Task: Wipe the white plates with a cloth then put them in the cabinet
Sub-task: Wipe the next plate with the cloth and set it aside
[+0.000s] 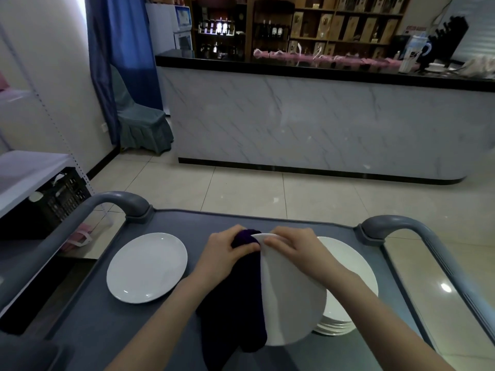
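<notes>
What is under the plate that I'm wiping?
A stack of white plates on the grey cart sits partly beneath the tilted plate. The plate covers much of the stack, so its count cannot be told.

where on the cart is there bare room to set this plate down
Bare cart top: along the far edge between the left handle and right handle, and at the near left in front of the single plate. The right side is crowded: the plate stack, with the held plate and cloth over the middle.
</notes>
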`<state>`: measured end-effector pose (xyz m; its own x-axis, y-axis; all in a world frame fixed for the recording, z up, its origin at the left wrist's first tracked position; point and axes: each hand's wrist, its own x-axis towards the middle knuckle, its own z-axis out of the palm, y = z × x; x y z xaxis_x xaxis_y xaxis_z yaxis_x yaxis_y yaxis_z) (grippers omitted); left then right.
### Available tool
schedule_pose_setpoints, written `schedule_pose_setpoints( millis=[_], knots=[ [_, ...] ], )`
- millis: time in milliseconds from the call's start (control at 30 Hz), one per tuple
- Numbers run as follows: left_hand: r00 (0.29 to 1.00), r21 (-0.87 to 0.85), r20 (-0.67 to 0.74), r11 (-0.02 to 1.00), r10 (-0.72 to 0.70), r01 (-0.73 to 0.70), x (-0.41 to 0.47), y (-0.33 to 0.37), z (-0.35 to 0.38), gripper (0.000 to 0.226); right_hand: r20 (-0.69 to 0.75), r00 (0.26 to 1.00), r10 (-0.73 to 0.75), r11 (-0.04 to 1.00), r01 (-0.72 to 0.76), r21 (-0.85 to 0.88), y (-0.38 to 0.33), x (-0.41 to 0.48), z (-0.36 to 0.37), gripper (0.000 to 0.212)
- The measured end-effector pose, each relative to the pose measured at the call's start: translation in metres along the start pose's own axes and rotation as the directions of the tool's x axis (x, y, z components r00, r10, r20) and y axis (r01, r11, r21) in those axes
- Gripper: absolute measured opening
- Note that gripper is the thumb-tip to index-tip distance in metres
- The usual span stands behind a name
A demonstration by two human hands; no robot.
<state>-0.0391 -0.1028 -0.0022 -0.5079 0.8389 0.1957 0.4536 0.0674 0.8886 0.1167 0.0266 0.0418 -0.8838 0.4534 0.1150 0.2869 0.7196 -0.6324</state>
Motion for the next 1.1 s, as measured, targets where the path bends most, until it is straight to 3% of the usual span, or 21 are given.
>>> schedule_pose_setpoints(
  millis=[167,267,333,400,567,700,800,900,967,1033,1100],
  knots=[
    [0.995,-0.034,-0.088,0.998,-0.056,0.054,-0.002,-0.007,-0.004,0.009,-0.165,0.985,0.054,0.985,-0.025,0.174,0.007,-0.007,0.008,0.023],
    [0.958,-0.180,-0.219,0.972,-0.186,0.148,-0.007,-0.015,-0.007,0.004,-0.354,0.889,0.289,0.886,-0.109,0.450,0.012,-0.016,0.015,0.019],
    [0.930,-0.292,-0.235,0.933,-0.283,0.210,-0.012,-0.019,-0.006,0.003,-0.384,0.827,0.410,0.810,-0.136,0.571,0.013,-0.019,0.020,0.020],
    [0.931,-0.269,-0.228,0.937,-0.286,0.222,-0.015,-0.023,-0.008,0.002,-0.380,0.838,0.391,0.831,-0.144,0.537,0.014,-0.020,0.022,0.022],
    [0.977,-0.123,-0.143,0.982,-0.161,0.144,-0.009,-0.018,-0.013,0.007,-0.295,0.938,0.180,0.937,-0.073,0.341,0.012,-0.015,0.005,0.022],
    [0.997,0.038,0.072,0.999,-0.014,0.012,0.003,-0.004,-0.011,0.011,-0.111,0.993,0.031,0.992,-0.017,0.127,0.006,-0.009,0.011,0.020],
    [0.997,0.036,0.064,0.999,-0.031,0.029,0.006,-0.003,-0.008,0.012,-0.139,0.990,0.028,0.986,-0.004,0.168,0.004,-0.008,0.012,0.023],
    [0.993,0.020,-0.101,0.998,-0.063,0.066,0.006,-0.006,-0.011,0.008,-0.277,0.949,0.147,0.951,-0.058,0.304,0.005,-0.012,0.013,0.025],
    [0.969,-0.040,-0.218,0.993,-0.115,0.108,0.002,-0.011,-0.012,0.008,-0.374,0.882,0.288,0.892,-0.105,0.440,0.006,-0.016,0.020,0.027],
    [0.929,-0.130,-0.293,0.972,-0.228,0.197,-0.005,-0.018,-0.012,0.006,-0.382,0.797,0.467,0.759,-0.139,0.636,0.006,-0.020,0.030,0.027],
    [0.905,-0.184,-0.306,0.951,-0.295,0.248,-0.012,-0.025,-0.011,0.007,-0.343,0.778,0.526,0.695,-0.161,0.701,0.007,-0.023,0.036,0.026]
  ],
)
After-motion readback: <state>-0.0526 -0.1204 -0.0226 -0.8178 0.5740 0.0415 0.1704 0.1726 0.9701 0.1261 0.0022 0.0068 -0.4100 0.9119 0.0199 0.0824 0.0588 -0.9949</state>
